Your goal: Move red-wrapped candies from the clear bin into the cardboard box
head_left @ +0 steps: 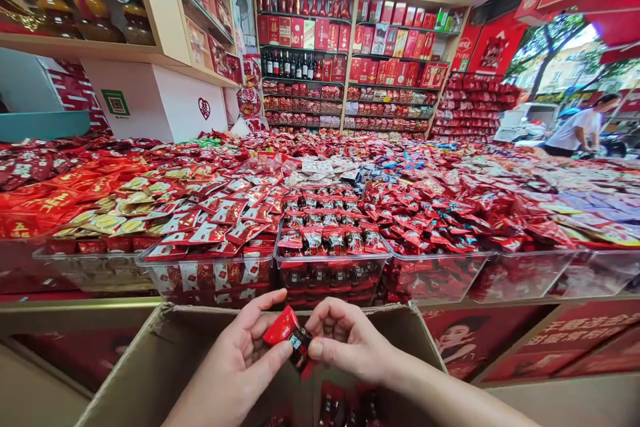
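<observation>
Between my two hands is a small wrapped candy (295, 340) with a red end and a dark middle. My left hand (245, 347) grips it from the left, thumb on the wrapper. My right hand (347, 340) pinches its right side with thumb and bent fingers. Both hands are over an open cardboard box (185, 340). Deep inside lie several similar red-and-black wrapped candies (345, 403), partly hidden by my right forearm. Just past the box, a clear plastic bin (333, 273) holds neat rows of the same kind of candy (325, 240).
More clear bins of wrapped sweets line the counter: red-and-white packets (220, 220) to the left, red packets (430, 220) to the right. Shelves (350, 47) with bottles and boxes stand behind. A person in a white top (580, 130) is outside at the right.
</observation>
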Tool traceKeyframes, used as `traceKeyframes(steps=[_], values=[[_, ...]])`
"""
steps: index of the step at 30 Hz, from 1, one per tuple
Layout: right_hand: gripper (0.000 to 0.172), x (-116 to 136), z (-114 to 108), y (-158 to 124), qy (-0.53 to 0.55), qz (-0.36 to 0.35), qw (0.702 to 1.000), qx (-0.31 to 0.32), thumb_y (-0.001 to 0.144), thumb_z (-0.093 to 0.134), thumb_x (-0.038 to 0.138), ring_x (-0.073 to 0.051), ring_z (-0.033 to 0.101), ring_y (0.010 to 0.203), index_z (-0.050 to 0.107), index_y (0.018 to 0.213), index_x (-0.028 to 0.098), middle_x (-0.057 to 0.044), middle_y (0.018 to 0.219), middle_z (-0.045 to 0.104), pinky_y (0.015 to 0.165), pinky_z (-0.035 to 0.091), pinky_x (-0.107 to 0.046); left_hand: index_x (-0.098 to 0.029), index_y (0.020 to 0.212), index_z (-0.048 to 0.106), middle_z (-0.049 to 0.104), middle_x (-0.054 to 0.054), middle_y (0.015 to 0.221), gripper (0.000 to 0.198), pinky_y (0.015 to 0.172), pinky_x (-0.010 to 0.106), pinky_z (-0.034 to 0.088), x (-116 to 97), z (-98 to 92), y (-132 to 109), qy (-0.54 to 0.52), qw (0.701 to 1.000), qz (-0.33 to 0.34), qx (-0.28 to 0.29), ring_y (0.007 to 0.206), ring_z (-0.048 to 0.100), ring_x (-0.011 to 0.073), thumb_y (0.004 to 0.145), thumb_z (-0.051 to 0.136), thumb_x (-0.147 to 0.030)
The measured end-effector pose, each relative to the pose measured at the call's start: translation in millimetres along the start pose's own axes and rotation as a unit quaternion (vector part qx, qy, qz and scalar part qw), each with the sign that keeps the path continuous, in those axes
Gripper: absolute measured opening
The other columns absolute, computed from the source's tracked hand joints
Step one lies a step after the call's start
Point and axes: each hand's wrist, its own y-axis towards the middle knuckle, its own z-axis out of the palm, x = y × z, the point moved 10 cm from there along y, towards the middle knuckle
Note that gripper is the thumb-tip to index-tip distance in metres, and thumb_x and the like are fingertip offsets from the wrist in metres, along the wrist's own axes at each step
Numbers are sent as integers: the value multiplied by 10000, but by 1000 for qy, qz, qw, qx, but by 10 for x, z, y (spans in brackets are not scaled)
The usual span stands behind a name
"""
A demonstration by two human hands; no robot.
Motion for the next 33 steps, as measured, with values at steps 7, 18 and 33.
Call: traceKeyframes(steps=[7, 18, 33], values=[[275, 103, 32, -47, -103, 9, 995, -16, 589, 696, 296, -55, 434, 500, 491, 682, 138, 25, 578, 514, 480, 352, -189, -276, 1144, 422, 633, 12, 1030, 396, 805, 250, 478, -161, -116, -45, 106, 993, 51, -14, 914, 603, 171, 770, 503, -378], [132, 1734, -1386, 1148, -412, -35, 865, -283, 727, 567, 244, -53, 474, 473, 507, 708, 127, 7, 598, 556, 460, 380, -184, -227, 1027, 533, 651, 29, 965, 283, 736, 233, 496, -158, -722, 212, 390, 907, 115, -112, 838, 612, 170, 774, 474, -340], [187, 1280, -1719, 1897, -624, 140, 733, -233, 788, 518, 273, -126, 558, 744, 563, 824, 95, -34, 828, 583, 665, 471, -296, -235, 942, 595, 649, 38, 973, 217, 787, 218, 470, -313, -562, 112, 476, 860, 162, -87, 903, 601, 183, 782, 470, -309]])
